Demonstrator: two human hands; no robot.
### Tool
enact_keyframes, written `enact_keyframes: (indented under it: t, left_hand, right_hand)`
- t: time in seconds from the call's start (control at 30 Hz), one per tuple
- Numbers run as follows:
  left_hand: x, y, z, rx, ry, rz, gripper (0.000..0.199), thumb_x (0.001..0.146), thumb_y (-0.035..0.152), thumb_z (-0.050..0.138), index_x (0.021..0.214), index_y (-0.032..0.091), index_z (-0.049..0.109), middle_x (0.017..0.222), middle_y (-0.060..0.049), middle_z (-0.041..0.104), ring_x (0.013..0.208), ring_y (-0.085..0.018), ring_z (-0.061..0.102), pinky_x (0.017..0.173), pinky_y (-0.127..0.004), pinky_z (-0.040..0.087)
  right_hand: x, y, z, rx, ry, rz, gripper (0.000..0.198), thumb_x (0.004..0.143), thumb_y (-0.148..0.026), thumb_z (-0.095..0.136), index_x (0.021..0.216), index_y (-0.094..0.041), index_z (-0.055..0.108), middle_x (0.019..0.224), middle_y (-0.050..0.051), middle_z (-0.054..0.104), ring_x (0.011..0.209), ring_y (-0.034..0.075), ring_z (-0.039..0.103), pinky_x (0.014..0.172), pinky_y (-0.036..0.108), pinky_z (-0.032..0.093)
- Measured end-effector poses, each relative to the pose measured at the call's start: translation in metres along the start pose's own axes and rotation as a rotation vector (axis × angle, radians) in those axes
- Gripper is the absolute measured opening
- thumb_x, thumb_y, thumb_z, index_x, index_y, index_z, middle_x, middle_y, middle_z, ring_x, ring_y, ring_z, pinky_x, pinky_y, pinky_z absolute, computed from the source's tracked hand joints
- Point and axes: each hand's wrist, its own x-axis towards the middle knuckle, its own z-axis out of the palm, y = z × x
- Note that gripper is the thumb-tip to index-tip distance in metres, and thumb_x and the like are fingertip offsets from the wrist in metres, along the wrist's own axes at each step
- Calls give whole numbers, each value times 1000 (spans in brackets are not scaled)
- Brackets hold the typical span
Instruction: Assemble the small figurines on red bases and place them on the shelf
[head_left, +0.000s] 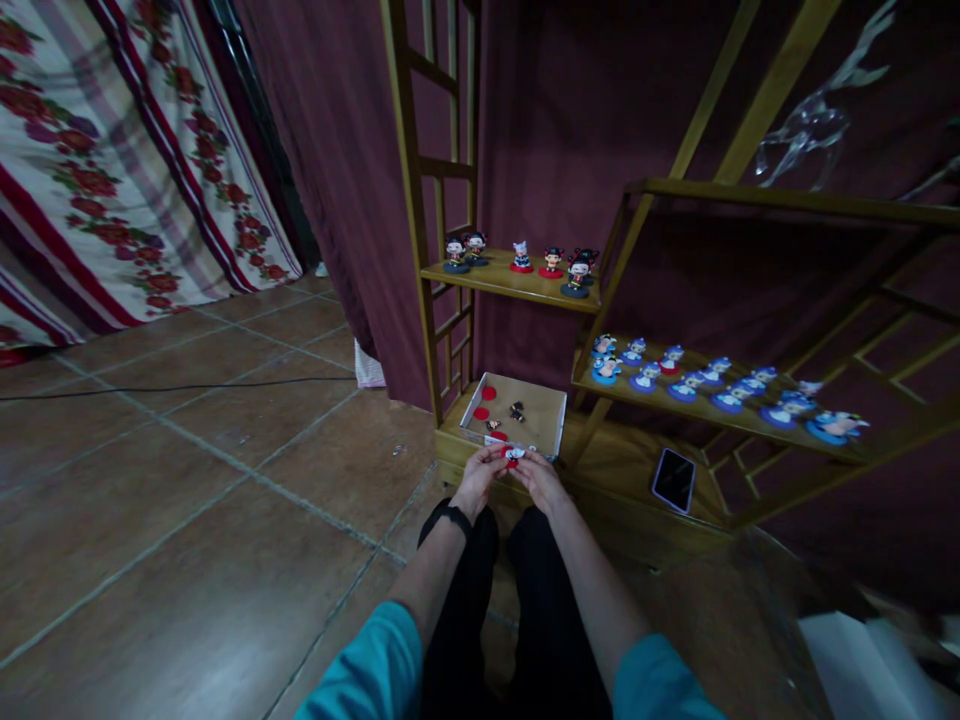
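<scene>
My left hand [481, 480] and my right hand [541, 479] meet over the front edge of a shallow box. Between their fingertips is a small figurine [514, 456], white and dark with a red disc at its left side. Whether the disc is fixed to the figurine I cannot tell. Inside the open box [551, 408] lie a few red discs [481, 413] and a small dark figurine [517, 411]. Another small figurine [493, 426] rests near the box's front left. Both hands have their fingers closed around the piece.
Several figurines on round bases stand on the upper shelf [525, 284]. More, mostly blue and white, line the right shelf [660, 398]. A phone [674, 480] lies on the lower board at right. A clear deer ornament [806, 140] stands higher up. A black cable [180, 386] crosses the tiles.
</scene>
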Motion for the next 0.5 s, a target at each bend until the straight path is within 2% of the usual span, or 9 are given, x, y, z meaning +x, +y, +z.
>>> enact_keyframes:
  t: [0.17,0.5]
  left_hand:
    - [0,0,1,-7,24,-2,39,53,15,75,90,12,64,74,-6,66,62,-10,59,59,-20,45]
    - [1,-2,1,32,-8,36,42,51,20,77,89,13,63,67,-1,63,57,-9,56,57,-21,42]
  right_hand:
    - [-2,-2,2,2,9,28,16,66,-17,62,82,-20,61,86,2,68,79,13,64,75,28,49]
    - [1,1,0,-8,5,56,13,67,-19,62,79,-19,60,81,1,68,73,12,63,73,27,50]
